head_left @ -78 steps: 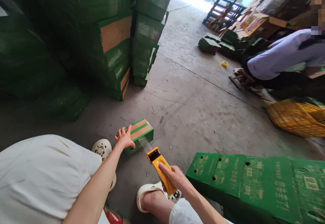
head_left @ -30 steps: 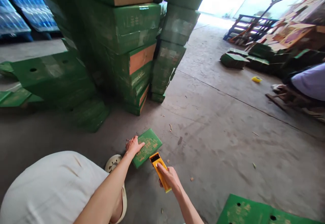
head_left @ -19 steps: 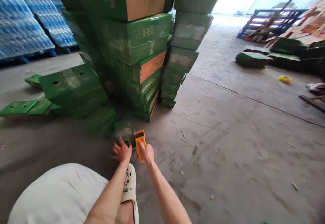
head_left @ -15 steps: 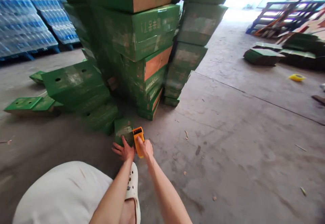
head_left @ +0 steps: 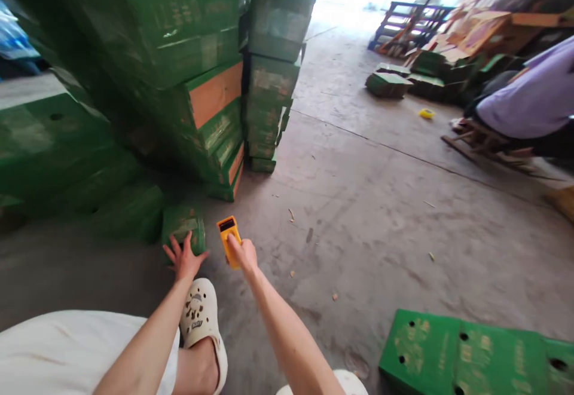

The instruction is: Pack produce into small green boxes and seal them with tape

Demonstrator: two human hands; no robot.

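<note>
Left arm: it reaches from the near left toward the far side, slanting a little to the right, with the forearm bare.
Left hand (head_left: 185, 257): the fingers are spread wide, pointing to the far side and lying on the near part of the small green cardboard box (head_left: 183, 219); the thumb is stretched out to the right.
Right arm: it comes from the near side and slants far and left, almost straight.
Right hand (head_left: 244, 254): it is closed around the orange-yellow plastic tape dispenser (head_left: 223, 235), with the thumb lying along the upper face.
Tape dispenser: its dark open end points to the far left; it is just to the right of the box, apart from it.
Small box: it rests on the grey concrete floor (head_left: 359, 216), beyond the white clog shoe (head_left: 200, 311) and on the near side of the tall stack of green cartons (head_left: 192, 36).
</note>
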